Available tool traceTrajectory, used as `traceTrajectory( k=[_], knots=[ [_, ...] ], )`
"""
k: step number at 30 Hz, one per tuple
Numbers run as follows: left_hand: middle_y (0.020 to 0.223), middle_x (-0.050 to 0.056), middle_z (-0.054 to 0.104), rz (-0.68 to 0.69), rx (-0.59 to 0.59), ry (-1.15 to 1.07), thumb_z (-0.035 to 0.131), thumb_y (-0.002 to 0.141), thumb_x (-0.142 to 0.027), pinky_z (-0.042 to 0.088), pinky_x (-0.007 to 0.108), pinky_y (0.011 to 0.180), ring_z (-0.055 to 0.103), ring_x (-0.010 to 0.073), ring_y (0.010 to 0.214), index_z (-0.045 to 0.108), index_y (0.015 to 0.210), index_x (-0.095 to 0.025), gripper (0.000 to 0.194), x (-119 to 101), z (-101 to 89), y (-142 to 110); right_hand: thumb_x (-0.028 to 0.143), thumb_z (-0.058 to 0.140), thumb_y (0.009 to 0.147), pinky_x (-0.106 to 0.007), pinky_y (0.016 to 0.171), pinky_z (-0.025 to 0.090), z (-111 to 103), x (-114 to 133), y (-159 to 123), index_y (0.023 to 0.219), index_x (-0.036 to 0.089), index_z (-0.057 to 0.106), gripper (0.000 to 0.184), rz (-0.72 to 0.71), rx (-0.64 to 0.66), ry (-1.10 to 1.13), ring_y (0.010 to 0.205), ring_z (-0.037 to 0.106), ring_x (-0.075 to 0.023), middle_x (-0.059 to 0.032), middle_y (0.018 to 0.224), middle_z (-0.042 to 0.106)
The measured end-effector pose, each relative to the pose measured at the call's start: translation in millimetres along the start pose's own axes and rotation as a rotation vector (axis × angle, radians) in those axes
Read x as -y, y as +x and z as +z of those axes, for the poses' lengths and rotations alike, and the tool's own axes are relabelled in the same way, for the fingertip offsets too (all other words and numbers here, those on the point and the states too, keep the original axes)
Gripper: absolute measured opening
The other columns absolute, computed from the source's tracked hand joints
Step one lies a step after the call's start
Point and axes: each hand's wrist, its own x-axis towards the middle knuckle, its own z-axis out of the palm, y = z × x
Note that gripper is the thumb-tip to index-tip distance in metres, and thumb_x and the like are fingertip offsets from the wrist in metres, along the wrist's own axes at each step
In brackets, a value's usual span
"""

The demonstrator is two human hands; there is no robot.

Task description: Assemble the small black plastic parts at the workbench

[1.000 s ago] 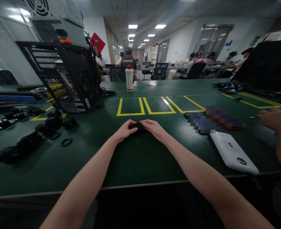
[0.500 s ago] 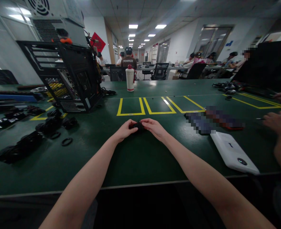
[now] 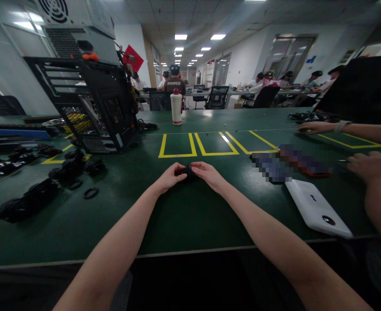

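My left hand (image 3: 169, 176) and my right hand (image 3: 209, 174) meet over the dark green table (image 3: 184, 216), both pinching a small black part (image 3: 187, 172) between their fingertips. The part rests low on the table surface and is mostly hidden by my fingers. It sits just in front of yellow taped boxes (image 3: 177, 146). Both forearms stretch out from the near table edge.
A black computer case (image 3: 93, 103) stands at the left, with black parts (image 3: 64, 170) and a ring (image 3: 90, 192) around it. A white bottle (image 3: 176, 107) stands behind. A white device (image 3: 318, 208) lies right. A co-worker's hands (image 3: 368, 166) and arm (image 3: 346, 128) are at the right edge.
My hands and the black part have hardly moved. At the right, a co-worker's arm has reached in leftward across the far yellow lines, and their nearer hand has shifted slightly.
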Motion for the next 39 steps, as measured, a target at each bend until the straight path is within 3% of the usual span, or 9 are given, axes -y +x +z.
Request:
traceTrajectory(
  k=[4,8,15,22,28,33,39],
  knots=[
    [0.089,0.003,0.053,-0.005,0.001,-0.017,0.056,0.069,-0.023,0.041,0.033,0.076,0.051,0.014,0.081,0.05,0.093,-0.017,0.026,-1.8,0.2,-0.2,0.031,0.055,0.071,-0.035,0.088,0.036,-0.1,1.1,-1.7,0.097,0.018,0.057,0.03,-0.008,0.039,-0.15,0.092,0.051,-0.0151,-0.005,0.099,0.058],
    [0.091,0.003,0.053,-0.02,0.014,-0.044,0.056,0.069,-0.022,0.041,0.033,0.078,0.051,0.0145,0.084,0.049,0.092,-0.017,0.025,-3.0,0.2,-0.4,0.021,0.058,0.068,-0.033,0.086,0.038,-3.0,8.0,-7.4,0.099,0.018,0.054,0.031,-0.042,0.132,-0.092,0.092,0.052,-0.0136,-0.0042,0.101,0.057],
    [0.092,0.004,0.053,-0.034,0.006,0.009,0.056,0.07,-0.025,0.041,0.033,0.077,0.05,0.015,0.084,0.049,0.095,-0.018,0.027,-4.8,-1.1,-2.5,0.033,0.054,0.071,-0.036,0.089,0.036,-0.1,2.7,-4.0,0.102,0.018,0.053,0.034,-0.001,0.026,-0.134,0.097,0.05,-0.0168,-0.006,0.104,0.055],
    [0.094,0.004,0.051,-0.076,0.027,0.068,0.054,0.07,-0.027,0.04,0.033,0.076,0.048,0.015,0.084,0.049,0.095,-0.018,0.027,-8.3,-5.0,-3.5,0.014,0.06,0.065,-0.035,0.088,0.038,0.5,14.5,-13.1,0.098,0.019,0.053,0.034,-0.058,0.15,-0.021,0.098,0.051,-0.0149,-0.0034,0.105,0.055],
    [0.092,0.003,0.051,-0.061,0.055,0.102,0.054,0.07,-0.031,0.04,0.032,0.076,0.048,0.014,0.083,0.048,0.095,-0.018,0.029,-5.6,-16.5,-10.5,0.022,0.057,0.069,-0.034,0.087,0.039,13.2,11.4,-10.9,0.097,0.017,0.054,0.029,-0.069,0.113,-0.035,0.092,0.053,-0.0138,-0.0044,0.099,0.057],
    [0.093,0.003,0.051,-0.052,0.035,0.073,0.056,0.069,-0.029,0.039,0.033,0.079,0.049,0.0145,0.085,0.046,0.097,-0.018,0.032,0.2,-22.0,-13.6,0.025,0.06,0.067,-0.036,0.091,0.035,20.7,9.3,-8.2,0.104,0.018,0.052,0.039,-0.031,0.077,-0.061,0.099,0.05,-0.0158,-0.0067,0.108,0.054],
    [0.093,0.003,0.05,-0.016,0.046,0.108,0.058,0.067,-0.031,0.04,0.034,0.077,0.049,0.0152,0.085,0.046,0.092,-0.017,0.031,-2.0,-23.2,-16.4,0.02,0.061,0.065,-0.036,0.088,0.037,16.9,20.6,-13.4,0.099,0.018,0.053,0.036,-0.023,0.195,-0.04,0.097,0.052,-0.0159,-0.0048,0.103,0.055]
  ],
)
